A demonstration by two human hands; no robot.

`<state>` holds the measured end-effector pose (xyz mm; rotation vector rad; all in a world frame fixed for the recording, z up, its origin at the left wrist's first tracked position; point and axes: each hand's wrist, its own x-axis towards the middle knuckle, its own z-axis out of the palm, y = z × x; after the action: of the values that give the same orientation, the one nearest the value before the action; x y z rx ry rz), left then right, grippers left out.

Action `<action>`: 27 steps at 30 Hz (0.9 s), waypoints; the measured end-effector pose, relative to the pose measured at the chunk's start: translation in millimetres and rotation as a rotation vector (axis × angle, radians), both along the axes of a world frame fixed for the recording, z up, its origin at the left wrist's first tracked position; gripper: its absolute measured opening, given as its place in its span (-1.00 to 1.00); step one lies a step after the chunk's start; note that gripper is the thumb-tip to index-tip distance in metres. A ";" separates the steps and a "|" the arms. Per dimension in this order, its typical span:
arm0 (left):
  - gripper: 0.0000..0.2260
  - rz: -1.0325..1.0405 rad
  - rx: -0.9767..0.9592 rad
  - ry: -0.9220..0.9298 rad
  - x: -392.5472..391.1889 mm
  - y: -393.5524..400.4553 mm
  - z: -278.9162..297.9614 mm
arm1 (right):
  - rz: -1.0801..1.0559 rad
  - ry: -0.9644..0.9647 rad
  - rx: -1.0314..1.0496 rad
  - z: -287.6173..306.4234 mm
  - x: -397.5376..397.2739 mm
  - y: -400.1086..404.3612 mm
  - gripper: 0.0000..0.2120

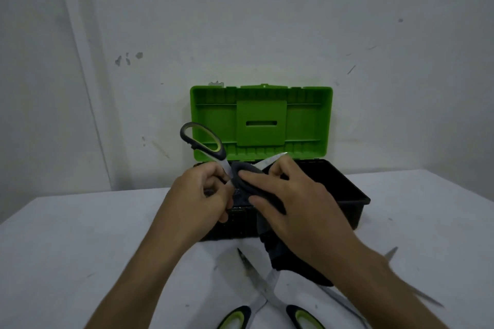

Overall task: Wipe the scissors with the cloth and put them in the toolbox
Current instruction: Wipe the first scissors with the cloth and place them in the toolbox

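My left hand [199, 193] grips a pair of black-and-green-handled scissors [204, 141] near the pivot, one handle loop sticking up and left. My right hand [291, 195] presses a dark grey cloth [247, 176] around the blades, whose tip [270, 161] pokes out above my fingers. The cloth hangs down under my right wrist. Both hands hover above the front of the toolbox [347, 189], a black tub with its green lid [262, 120] standing open against the wall.
A second pair of scissors [256, 291] lies open on the white table near its front edge. More blades [425, 296] show to the right, partly hidden by my right forearm. A grey wall stands right behind the toolbox.
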<state>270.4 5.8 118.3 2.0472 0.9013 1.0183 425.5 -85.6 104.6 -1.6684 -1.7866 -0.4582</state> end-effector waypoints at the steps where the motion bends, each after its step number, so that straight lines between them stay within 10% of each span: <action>1: -0.86 -0.012 -0.018 -0.002 -1.4 -0.3 1.1 | 0.005 0.006 0.008 -0.4 0.6 0.7 -0.61; 27: -0.80 0.025 0.048 0.160 -20.7 2.6 11.7 | -0.007 0.134 0.107 6.9 32.1 -2.2 -0.64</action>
<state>249.6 8.4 130.0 2.1870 0.9942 0.9066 457.7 -87.8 111.5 -1.5944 -1.6314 -0.4274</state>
